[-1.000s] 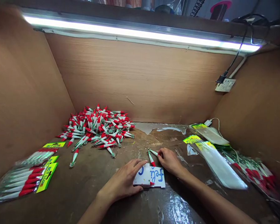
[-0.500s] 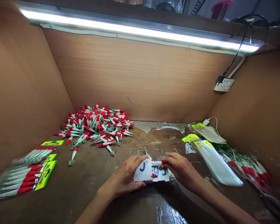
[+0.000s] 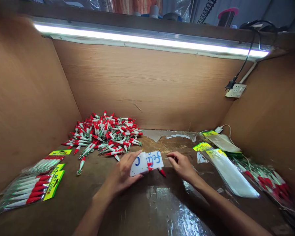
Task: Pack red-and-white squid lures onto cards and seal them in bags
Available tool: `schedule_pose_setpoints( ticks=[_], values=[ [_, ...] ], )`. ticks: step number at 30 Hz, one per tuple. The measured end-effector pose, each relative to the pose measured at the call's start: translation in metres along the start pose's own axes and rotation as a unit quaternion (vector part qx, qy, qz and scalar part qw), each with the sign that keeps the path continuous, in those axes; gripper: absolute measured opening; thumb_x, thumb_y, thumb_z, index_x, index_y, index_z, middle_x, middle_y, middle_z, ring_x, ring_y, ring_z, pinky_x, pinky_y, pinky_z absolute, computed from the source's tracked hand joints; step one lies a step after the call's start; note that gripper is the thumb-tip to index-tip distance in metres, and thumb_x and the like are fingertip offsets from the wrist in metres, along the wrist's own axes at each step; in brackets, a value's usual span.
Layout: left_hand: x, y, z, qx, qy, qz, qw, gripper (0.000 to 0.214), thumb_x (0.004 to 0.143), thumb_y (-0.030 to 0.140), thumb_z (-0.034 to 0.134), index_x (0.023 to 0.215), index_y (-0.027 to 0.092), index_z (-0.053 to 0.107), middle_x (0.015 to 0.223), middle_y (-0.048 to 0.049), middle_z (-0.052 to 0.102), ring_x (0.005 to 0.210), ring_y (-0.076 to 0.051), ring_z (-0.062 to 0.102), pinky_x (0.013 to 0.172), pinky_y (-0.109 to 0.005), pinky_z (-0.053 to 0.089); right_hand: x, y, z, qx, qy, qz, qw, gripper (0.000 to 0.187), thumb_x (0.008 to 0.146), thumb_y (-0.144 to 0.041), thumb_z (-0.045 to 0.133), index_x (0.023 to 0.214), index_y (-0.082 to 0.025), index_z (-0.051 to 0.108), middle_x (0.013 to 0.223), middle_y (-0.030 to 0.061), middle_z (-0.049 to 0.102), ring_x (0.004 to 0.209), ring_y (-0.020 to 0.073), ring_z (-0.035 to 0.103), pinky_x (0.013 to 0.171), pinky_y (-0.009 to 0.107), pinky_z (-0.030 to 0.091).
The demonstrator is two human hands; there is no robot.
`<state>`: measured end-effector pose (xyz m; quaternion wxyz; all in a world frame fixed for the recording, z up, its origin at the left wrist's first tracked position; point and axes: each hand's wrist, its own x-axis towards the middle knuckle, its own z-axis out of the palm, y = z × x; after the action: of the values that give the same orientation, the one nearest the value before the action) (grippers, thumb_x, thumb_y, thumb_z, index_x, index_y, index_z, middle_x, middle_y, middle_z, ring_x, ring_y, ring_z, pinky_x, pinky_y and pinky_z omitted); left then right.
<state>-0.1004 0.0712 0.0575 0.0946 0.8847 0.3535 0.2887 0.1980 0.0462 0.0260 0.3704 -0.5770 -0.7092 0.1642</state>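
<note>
A white card holder point(image 3: 138, 164) with blue handwriting is gripped between the thumb and fingers of my left hand point(image 3: 124, 170). Red lure tips point(image 3: 149, 166) show at the middle of the card. Just under its right corner lies a red-tipped squid jig point(image 3: 162, 172), its rear part hidden. To the right of the card, apart from it, my right hand point(image 3: 183, 166) hovers with half-curled fingers, thumb and forefinger slightly parted and nothing visible between them.
A heap of red-and-white squid jigs point(image 3: 105, 132) lies at the back left. Packed lures point(image 3: 30, 190) lie at the left. Clear plastic sleeves point(image 3: 233, 173) and more bagged lures point(image 3: 267, 180) are at the right. Wooden walls point(image 3: 142, 82) enclose the table; a power socket point(image 3: 236, 90) is mounted right.
My right hand has let go of a lure at the card and drawn away. My left hand has moved the card left and up and tilted it, with a jig now beneath its right corner.
</note>
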Motion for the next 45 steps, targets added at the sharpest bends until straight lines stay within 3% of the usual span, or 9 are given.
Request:
schedule_pose_setpoints(
  ticks=[6,13,16,21,28,33,36,39,45],
  values=[
    [-0.002,-0.016,-0.014,0.068,0.067,-0.049,0.994,0.075,0.08,0.028,0.072,0.146,0.028,0.035,0.136,-0.0086,0.055,0.124,-0.029,0.053,0.104,-0.046,0.044,-0.002,0.018,0.042,0.087,-0.036,0.078,0.993,0.02,0.075,-0.037,0.072,0.079,-0.018,0.066,0.08,0.0054,0.064,0.075,0.0187,0.055,0.068,0.028,0.041],
    [-0.003,-0.005,-0.002,0.035,0.003,-0.019,0.999,0.079,0.077,0.023,0.074,0.145,0.032,0.036,0.134,-0.0071,0.055,0.12,-0.029,0.055,0.1,-0.045,0.047,0.028,0.045,-0.008,0.307,-0.087,0.162,0.934,0.046,0.09,-0.056,0.048,0.091,-0.015,0.066,0.08,0.0064,0.065,0.048,0.0085,0.045,0.043,0.02,0.032],
    [-0.004,-0.002,0.006,0.017,-0.013,-0.016,1.0,0.083,0.074,0.018,0.075,0.146,0.033,0.035,0.132,-0.0071,0.056,0.118,-0.029,0.056,0.098,-0.045,0.048,0.029,0.04,-0.029,0.349,-0.125,0.142,0.918,0.042,0.085,-0.054,0.062,0.099,-0.014,0.07,0.084,0.0063,0.068,0.053,0.0082,0.049,0.048,0.02,0.038],
    [-0.005,0.0,0.013,0.0,-0.025,-0.025,0.999,0.087,0.073,0.017,0.076,0.147,0.032,0.033,0.132,-0.0079,0.055,0.119,-0.028,0.055,0.099,-0.044,0.047,0.024,0.009,-0.037,0.142,-0.113,-0.016,0.983,0.027,0.087,-0.042,0.065,0.1,-0.021,0.076,0.089,0.0049,0.074,0.076,0.0173,0.063,0.07,0.028,0.048],
    [-0.002,0.011,0.015,-0.028,-0.025,-0.017,0.999,0.089,0.071,0.016,0.077,0.147,0.033,0.033,0.133,-0.007,0.055,0.123,-0.028,0.052,0.102,-0.044,0.045,0.029,-0.032,0.001,-0.099,-0.101,-0.204,0.969,0.018,0.094,-0.031,0.059,0.101,-0.026,0.075,0.089,0.0047,0.073,0.085,0.0193,0.06,0.078,0.029,0.045],
    [-0.002,0.016,0.01,-0.02,-0.03,-0.031,0.999,0.095,0.066,0.012,0.078,0.147,0.032,0.032,0.131,-0.006,0.056,0.121,-0.028,0.053,0.102,-0.044,0.045,0.042,-0.049,0.01,-0.094,-0.192,-0.294,0.932,0.018,0.093,-0.023,0.058,0.082,-0.025,0.073,0.078,0.0025,0.071,0.079,0.018,0.056,0.081,0.031,0.041],
    [-0.004,0.011,0.0,-0.011,-0.011,-0.036,0.999,0.095,0.067,0.012,0.079,0.147,0.032,0.032,0.132,-0.0055,0.055,0.121,-0.027,0.053,0.102,-0.042,0.045,0.061,-0.046,0.003,0.001,-0.191,-0.269,0.944,0.018,0.095,-0.025,0.056,0.098,-0.026,0.074,0.092,0.0032,0.073,0.089,0.0187,0.06,0.087,0.032,0.043],
    [-0.008,-0.001,-0.021,0.031,0.038,-0.075,0.996,0.093,0.071,0.018,0.08,0.148,0.033,0.03,0.134,-0.0059,0.054,0.121,-0.028,0.053,0.101,-0.042,0.046,0.097,-0.041,0.011,0.033,-0.08,-0.175,0.981,0.028,0.098,-0.031,0.048,0.112,-0.021,0.069,0.102,0.0079,0.073,0.092,0.0205,0.064,0.082,0.032,0.048],
    [-0.03,-0.031,-0.076,0.195,0.229,-0.216,0.929,0.079,0.079,0.033,0.076,0.146,0.033,0.034,0.129,-0.0079,0.055,0.116,-0.032,0.055,0.1,-0.047,0.045,0.142,-0.077,0.1,-0.116,-0.085,-0.221,0.965,0.022,0.094,-0.023,0.052,0.103,-0.019,0.071,0.099,0.0069,0.072,0.09,0.0204,0.064,0.079,0.029,0.047]
  ],
)
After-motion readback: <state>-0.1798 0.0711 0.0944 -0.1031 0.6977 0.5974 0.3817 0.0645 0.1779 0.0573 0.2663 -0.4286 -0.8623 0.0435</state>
